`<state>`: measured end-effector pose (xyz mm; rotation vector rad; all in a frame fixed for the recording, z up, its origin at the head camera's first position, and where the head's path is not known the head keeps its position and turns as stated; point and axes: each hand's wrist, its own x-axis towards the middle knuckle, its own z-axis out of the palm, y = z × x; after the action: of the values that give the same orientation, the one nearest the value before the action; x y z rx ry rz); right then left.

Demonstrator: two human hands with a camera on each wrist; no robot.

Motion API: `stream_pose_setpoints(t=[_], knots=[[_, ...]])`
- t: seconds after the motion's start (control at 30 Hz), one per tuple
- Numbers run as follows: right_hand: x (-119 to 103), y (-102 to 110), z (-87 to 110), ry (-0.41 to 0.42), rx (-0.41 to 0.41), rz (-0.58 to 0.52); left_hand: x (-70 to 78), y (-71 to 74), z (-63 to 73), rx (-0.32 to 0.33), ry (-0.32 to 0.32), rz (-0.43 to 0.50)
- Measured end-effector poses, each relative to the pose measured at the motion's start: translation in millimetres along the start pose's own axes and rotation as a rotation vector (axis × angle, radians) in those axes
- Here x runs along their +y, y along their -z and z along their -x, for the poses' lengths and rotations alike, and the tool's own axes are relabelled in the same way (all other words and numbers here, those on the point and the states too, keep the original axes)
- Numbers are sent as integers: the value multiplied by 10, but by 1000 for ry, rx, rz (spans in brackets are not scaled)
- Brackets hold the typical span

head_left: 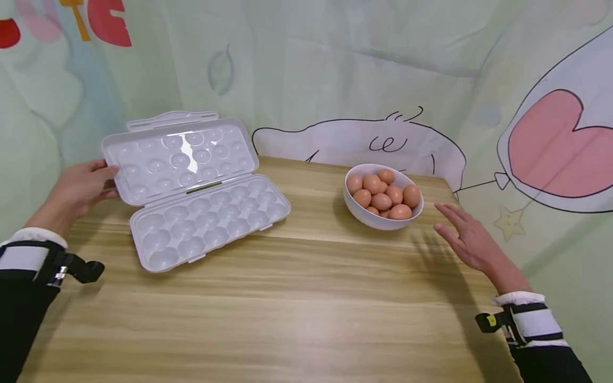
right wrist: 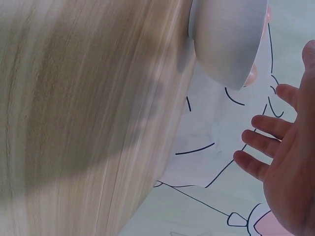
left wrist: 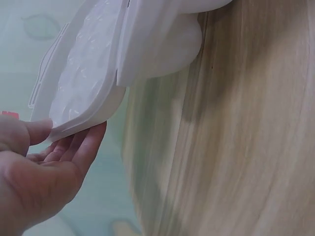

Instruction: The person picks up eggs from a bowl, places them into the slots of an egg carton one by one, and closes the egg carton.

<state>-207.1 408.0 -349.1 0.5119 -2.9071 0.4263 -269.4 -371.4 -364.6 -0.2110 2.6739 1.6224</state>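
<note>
Carton lid (head_left: pixel 210 135) at left pinched by left hand (head_left: pixel 79 186), apparently being steadied; right hand (head_left: pixel 471 242), fingers parted, held near bowl (head_left: pixel 366 215) of eggs (head_left: pixel 381 201), closer reach likely needed

1. A pale green fabric backdrop (head_left: pixel 335 64), creased in places, closes off the far side and continues along the left and right.
2. At its far left, a red printed shape (head_left: pixel 109 24) and an orange printed shape (head_left: pixel 76 16) stand high up, with a faint leaf print (head_left: pixel 220 70) farther right.
3. A black-outlined white cartoon figure (head_left: pixel 306 139) spreads just beyond the table's far edge.
4. To the right, a balloon print (head_left: pixel 594 80) bears a pink heart (head_left: pixel 546 146) above a yellowish star (head_left: pixel 510 223).
5. The wood-grain table (head_left: pixel 306 276) catches a soft sheen near its middle.
</note>
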Motion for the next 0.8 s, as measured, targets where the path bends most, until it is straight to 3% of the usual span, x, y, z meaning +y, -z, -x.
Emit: stream_pose_setpoints(t=[0.2,0.37,0.8], knots=[[-6,25,6,4,16,6,121,-96,-15,-42,-33,-74],[-4,30,19,7,27,-2,190,-199,-51,-77,-78,-84],[-2,29,-4,38,55,-16,447,-533,-112,-159,-183,27]])
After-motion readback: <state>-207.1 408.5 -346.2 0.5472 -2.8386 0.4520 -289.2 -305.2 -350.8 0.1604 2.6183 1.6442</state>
